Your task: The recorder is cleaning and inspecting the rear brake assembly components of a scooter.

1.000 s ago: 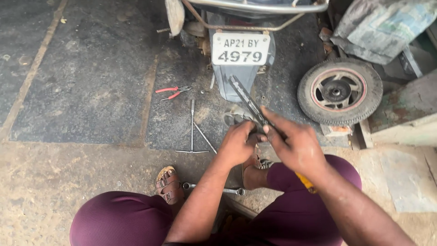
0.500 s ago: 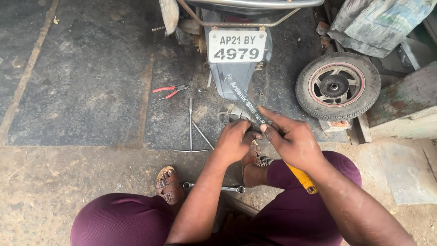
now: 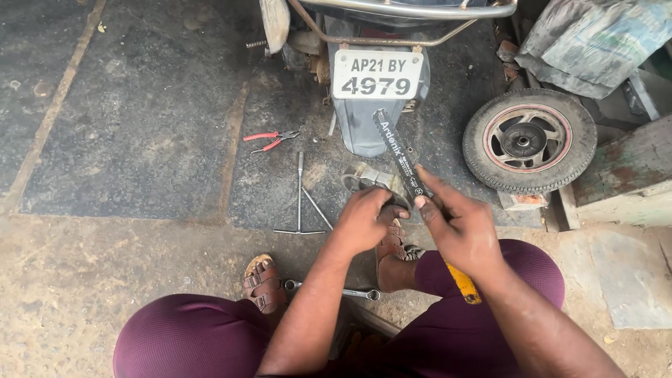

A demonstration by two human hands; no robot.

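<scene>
Head view: right hand (image 3: 462, 227) closes around a black flat tool (image 3: 400, 157) with a yellow handle, while left hand (image 3: 364, 220) curls over a metal part (image 3: 364, 176) on the floor behind a scooter (image 3: 378, 105); prying seems underway, needing steady leverage.

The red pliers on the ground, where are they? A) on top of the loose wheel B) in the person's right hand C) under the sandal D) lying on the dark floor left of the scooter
D: the red pliers lie alone on the dark floor, left of the scooter, far from both hands.
</scene>
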